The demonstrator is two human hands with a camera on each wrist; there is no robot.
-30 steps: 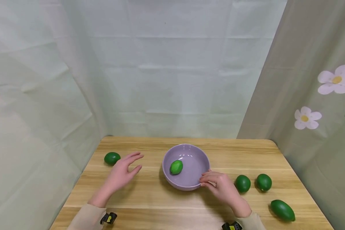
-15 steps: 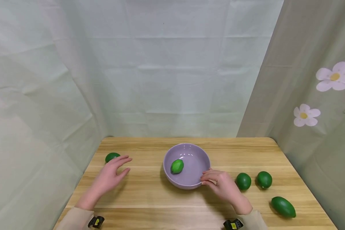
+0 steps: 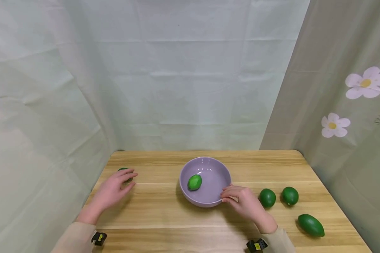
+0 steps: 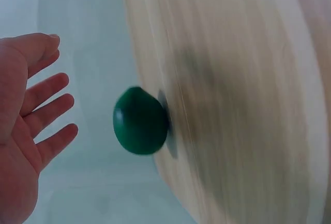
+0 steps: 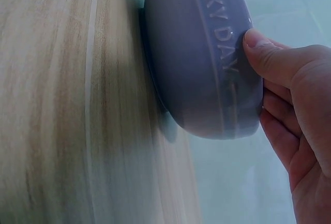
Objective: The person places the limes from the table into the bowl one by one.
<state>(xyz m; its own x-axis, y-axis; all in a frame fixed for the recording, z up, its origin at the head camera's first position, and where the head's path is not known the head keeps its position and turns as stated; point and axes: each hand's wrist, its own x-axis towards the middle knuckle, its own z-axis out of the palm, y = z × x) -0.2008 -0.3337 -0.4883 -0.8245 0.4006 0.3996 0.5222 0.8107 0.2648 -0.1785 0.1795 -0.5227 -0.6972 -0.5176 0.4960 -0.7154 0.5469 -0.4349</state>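
Note:
A purple bowl [image 3: 213, 181] stands mid-table with a bright green lime [image 3: 194, 182] inside it. My right hand [image 3: 243, 204] pinches the bowl's near right rim; in the right wrist view the thumb [image 5: 264, 48] presses the outer side by raised lettering. At the far left of the table, my left hand [image 3: 112, 188] hovers over a dark green lime-like fruit [image 4: 139, 121], partly hiding it in the head view. The left wrist view shows that hand's fingers [image 4: 49, 113] spread and relaxed, apart from the fruit.
Two round dark green fruits, one [image 3: 267, 198] right beside my right hand and another [image 3: 290, 196] farther right, lie on the wooden table [image 3: 164, 214]. A longer dark green fruit [image 3: 311, 225] rests near the right edge. Pale curtains [image 3: 190, 88] hang behind and at both sides.
My left hand has moved left, over the dark green fruit, covering more of it. The right hand keeps its hold on the bowl, which stays in place.

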